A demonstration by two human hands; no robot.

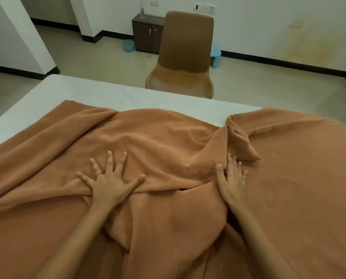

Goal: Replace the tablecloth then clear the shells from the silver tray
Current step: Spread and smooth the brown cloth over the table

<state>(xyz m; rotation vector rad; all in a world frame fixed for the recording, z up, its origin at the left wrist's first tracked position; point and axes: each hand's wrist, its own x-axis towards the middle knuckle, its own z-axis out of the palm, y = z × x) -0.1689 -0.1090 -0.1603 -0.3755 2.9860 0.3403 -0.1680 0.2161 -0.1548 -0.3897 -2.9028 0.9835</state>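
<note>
A brown tablecloth (168, 137) lies rumpled over the white table (83, 91), with a raised fold at its right and the table's far strip bare. My left hand (109, 180) presses flat on the cloth with fingers spread wide. My right hand (231, 178) lies flat on the cloth beside the raised fold, its fingertips partly under that fold. No silver tray or shells are in view.
A brown chair (185, 55) stands just beyond the table's far edge. Behind it are a dark cabinet (148, 35), a small blue bin (128, 45) and a blue stool (216, 55) on the floor by the wall.
</note>
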